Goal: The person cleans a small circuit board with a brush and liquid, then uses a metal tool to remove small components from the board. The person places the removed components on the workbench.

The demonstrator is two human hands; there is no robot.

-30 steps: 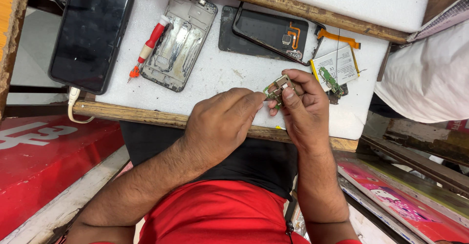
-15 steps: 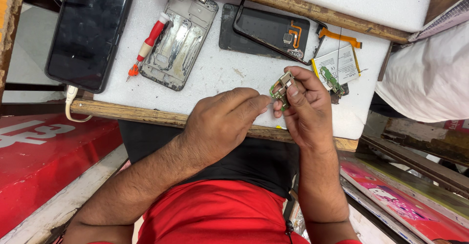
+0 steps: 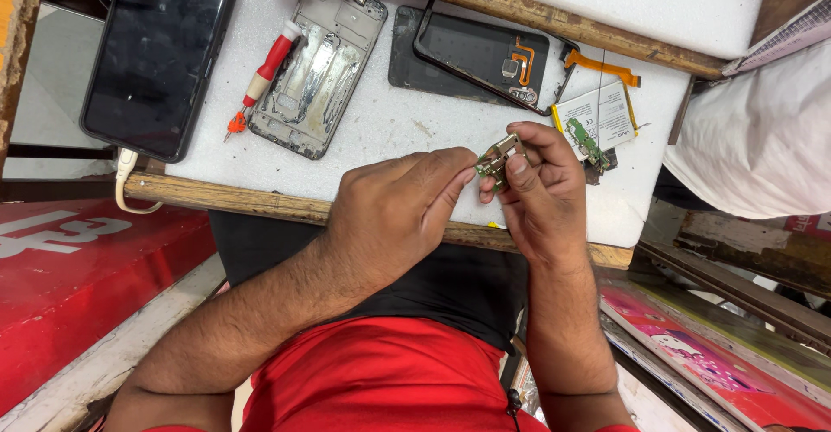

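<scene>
Both hands meet at centre frame over the white tabletop (image 3: 389, 129). Right hand (image 3: 541, 194) pinches a small circuit board (image 3: 497, 157) between thumb and fingers; left hand (image 3: 394, 216), fingers curled together, touches the board's left end (grip unclear). Red screwdriver (image 3: 264, 73) and bare phone frame (image 3: 320, 64) upper left.

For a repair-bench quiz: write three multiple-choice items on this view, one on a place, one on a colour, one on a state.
1. Where does the screwdriver lie?
A. left of the bare phone frame
B. on the battery
C. on the floor

2. What colour is its handle?
A. blue
B. red
C. green

3. How is the small circuit board held?
A. flat on the white work surface
B. pinched by the left hand and right hand
C. clamped in a vice

Answers: A, it lies alongside the frame's left edge; B, the grip is red; B, fingertips of both hands meet on it.
</scene>
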